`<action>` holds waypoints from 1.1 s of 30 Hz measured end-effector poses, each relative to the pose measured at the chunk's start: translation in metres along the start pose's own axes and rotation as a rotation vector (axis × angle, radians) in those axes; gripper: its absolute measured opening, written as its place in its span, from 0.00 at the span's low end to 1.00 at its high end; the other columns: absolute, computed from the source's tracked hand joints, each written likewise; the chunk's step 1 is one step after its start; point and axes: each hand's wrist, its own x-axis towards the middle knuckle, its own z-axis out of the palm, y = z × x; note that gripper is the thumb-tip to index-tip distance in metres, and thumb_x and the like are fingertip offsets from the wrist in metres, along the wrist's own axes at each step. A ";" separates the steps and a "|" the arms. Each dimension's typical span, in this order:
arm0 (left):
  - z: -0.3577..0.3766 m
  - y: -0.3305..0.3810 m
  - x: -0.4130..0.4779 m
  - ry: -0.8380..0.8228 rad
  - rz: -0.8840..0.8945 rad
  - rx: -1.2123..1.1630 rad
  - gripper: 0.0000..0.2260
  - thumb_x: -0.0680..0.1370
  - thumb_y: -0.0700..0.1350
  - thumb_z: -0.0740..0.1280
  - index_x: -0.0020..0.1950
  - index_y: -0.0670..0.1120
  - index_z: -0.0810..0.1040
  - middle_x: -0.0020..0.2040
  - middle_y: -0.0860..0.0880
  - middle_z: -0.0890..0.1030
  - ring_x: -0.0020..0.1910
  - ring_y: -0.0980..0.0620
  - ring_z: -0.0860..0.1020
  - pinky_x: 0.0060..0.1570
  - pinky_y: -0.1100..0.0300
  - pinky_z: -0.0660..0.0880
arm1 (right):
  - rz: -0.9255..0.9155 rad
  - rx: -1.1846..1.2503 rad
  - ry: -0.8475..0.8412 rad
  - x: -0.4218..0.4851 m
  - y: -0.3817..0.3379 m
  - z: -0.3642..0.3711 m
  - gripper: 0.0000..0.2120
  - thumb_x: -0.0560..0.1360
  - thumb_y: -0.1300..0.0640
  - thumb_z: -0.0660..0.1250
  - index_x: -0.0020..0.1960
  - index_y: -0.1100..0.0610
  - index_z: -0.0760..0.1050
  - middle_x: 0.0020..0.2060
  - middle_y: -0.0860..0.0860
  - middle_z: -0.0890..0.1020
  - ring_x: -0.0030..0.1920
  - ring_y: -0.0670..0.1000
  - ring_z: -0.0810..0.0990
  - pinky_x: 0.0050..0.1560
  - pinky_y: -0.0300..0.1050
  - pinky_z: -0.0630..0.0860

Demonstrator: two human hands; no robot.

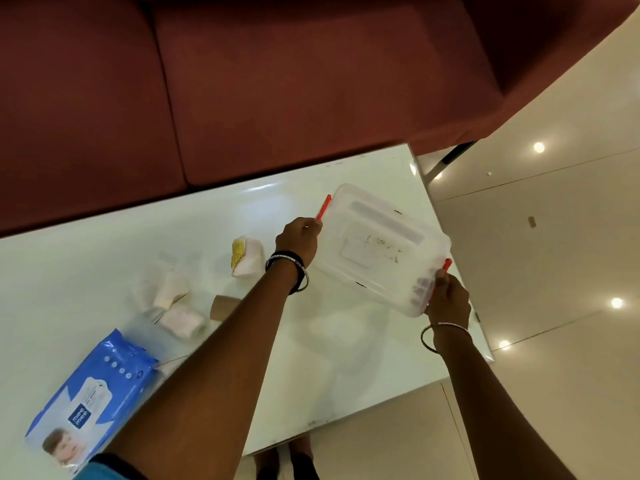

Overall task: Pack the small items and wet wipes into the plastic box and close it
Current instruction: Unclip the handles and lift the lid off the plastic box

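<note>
Box point(377, 247), right of centre: light, stiff, slick; its red latches point(323, 206) are clasped by the fingers point(310, 226) of left hand point(299, 239) and right hand point(448, 299); lid seemingly on. Wipes point(93, 393), lower left: soft.

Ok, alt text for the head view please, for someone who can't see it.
The left hand and right hand grip a lidded clear plastic box by its red latches at a white table. A wet wipes pack and small white items lie leftward.
</note>
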 end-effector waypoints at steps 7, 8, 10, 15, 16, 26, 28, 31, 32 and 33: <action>0.001 -0.024 -0.013 0.019 0.102 -0.015 0.15 0.78 0.54 0.62 0.58 0.48 0.79 0.53 0.48 0.82 0.49 0.49 0.78 0.48 0.58 0.73 | -0.060 -0.038 0.066 0.009 0.005 0.000 0.23 0.83 0.46 0.52 0.55 0.60 0.80 0.49 0.63 0.84 0.51 0.66 0.82 0.56 0.63 0.77; -0.001 -0.028 -0.021 0.024 0.115 -0.043 0.14 0.78 0.54 0.63 0.57 0.48 0.79 0.51 0.49 0.82 0.48 0.50 0.78 0.47 0.59 0.73 | -0.064 -0.008 0.060 0.004 0.005 -0.002 0.22 0.83 0.46 0.53 0.55 0.59 0.80 0.49 0.62 0.84 0.51 0.66 0.82 0.56 0.63 0.77; -0.006 -0.036 -0.041 0.045 0.140 -0.115 0.12 0.78 0.53 0.63 0.56 0.48 0.79 0.48 0.50 0.82 0.46 0.51 0.79 0.45 0.60 0.74 | -0.071 0.115 0.047 -0.010 0.003 -0.007 0.21 0.81 0.43 0.54 0.53 0.56 0.80 0.47 0.59 0.85 0.49 0.63 0.85 0.51 0.60 0.81; -0.029 -0.075 -0.112 0.160 0.175 -0.125 0.11 0.78 0.55 0.63 0.51 0.49 0.80 0.39 0.55 0.82 0.38 0.59 0.80 0.37 0.64 0.75 | -0.149 0.122 0.028 -0.067 0.018 -0.020 0.21 0.81 0.38 0.53 0.55 0.49 0.79 0.47 0.53 0.86 0.46 0.54 0.87 0.49 0.58 0.83; -0.033 -0.085 -0.126 0.183 0.163 -0.123 0.12 0.77 0.56 0.63 0.49 0.50 0.80 0.38 0.55 0.82 0.37 0.59 0.80 0.36 0.62 0.76 | -0.176 0.079 0.026 -0.077 0.023 -0.021 0.22 0.81 0.39 0.52 0.57 0.50 0.79 0.47 0.52 0.86 0.47 0.52 0.86 0.50 0.59 0.83; -0.073 -0.180 -0.211 0.298 -0.023 -0.133 0.11 0.75 0.59 0.63 0.50 0.55 0.77 0.32 0.51 0.84 0.34 0.57 0.83 0.37 0.50 0.82 | -0.363 -0.138 -0.115 -0.151 0.058 0.004 0.20 0.83 0.47 0.52 0.62 0.56 0.77 0.44 0.57 0.86 0.43 0.62 0.84 0.45 0.66 0.80; -0.076 -0.193 -0.218 0.310 -0.036 -0.116 0.15 0.74 0.61 0.61 0.52 0.54 0.77 0.33 0.51 0.83 0.34 0.57 0.83 0.33 0.58 0.82 | -0.387 -0.173 -0.133 -0.157 0.060 0.013 0.20 0.84 0.49 0.51 0.61 0.57 0.77 0.43 0.57 0.86 0.42 0.62 0.84 0.44 0.65 0.80; -0.078 -0.210 -0.219 0.325 -0.072 -0.116 0.15 0.75 0.59 0.62 0.55 0.52 0.78 0.38 0.48 0.84 0.35 0.57 0.82 0.30 0.67 0.79 | -0.394 -0.186 -0.162 -0.163 0.061 0.027 0.21 0.83 0.49 0.51 0.60 0.58 0.78 0.41 0.58 0.85 0.41 0.63 0.84 0.44 0.65 0.80; -0.078 -0.214 -0.218 0.337 -0.079 -0.100 0.15 0.76 0.57 0.62 0.56 0.51 0.78 0.38 0.48 0.84 0.35 0.57 0.82 0.31 0.65 0.80 | -0.395 -0.187 -0.171 -0.164 0.060 0.031 0.22 0.83 0.48 0.50 0.60 0.58 0.78 0.42 0.58 0.86 0.41 0.62 0.84 0.44 0.65 0.80; -0.078 -0.218 -0.215 0.355 -0.080 -0.078 0.14 0.77 0.55 0.62 0.57 0.49 0.79 0.39 0.49 0.84 0.35 0.56 0.82 0.32 0.63 0.80 | -0.401 -0.194 -0.174 -0.165 0.058 0.036 0.23 0.82 0.47 0.50 0.60 0.59 0.78 0.42 0.58 0.86 0.41 0.62 0.85 0.44 0.64 0.80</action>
